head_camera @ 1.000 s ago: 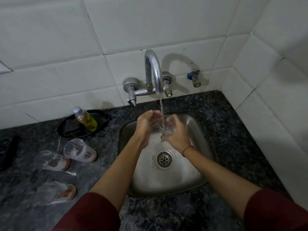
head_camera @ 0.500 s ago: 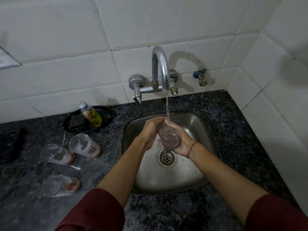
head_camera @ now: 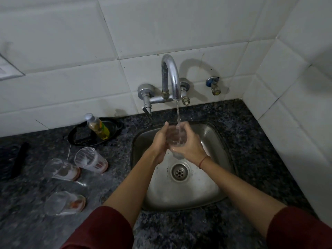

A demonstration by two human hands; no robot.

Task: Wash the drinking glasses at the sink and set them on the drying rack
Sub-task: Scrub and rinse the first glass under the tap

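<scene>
1. Fingers of the right hand (head_camera: 186, 147) curl round a clear glass (head_camera: 175, 139); the left hand (head_camera: 159, 143) presses flat against its other side, fingers nearly straight.
2. The glass is held mouth-up over the sink (head_camera: 218, 178) — a thin water stream (head_camera: 177, 114) from the curved chrome tap (head_camera: 170, 78) runs into it.
3. The sink is a rounded-square steel basin with a perforated round drain (head_camera: 179, 171), set in a speckled dark stone counter (head_camera: 255, 144).
4. Left of the sink, three tumblers (head_camera: 90, 159) lie on their sides — translucent, cloudy, reddish at the base.
5. Behind them, a bottle (head_camera: 98, 128) of yellow liquid leans in a black oval tray (head_camera: 115, 125).
</scene>
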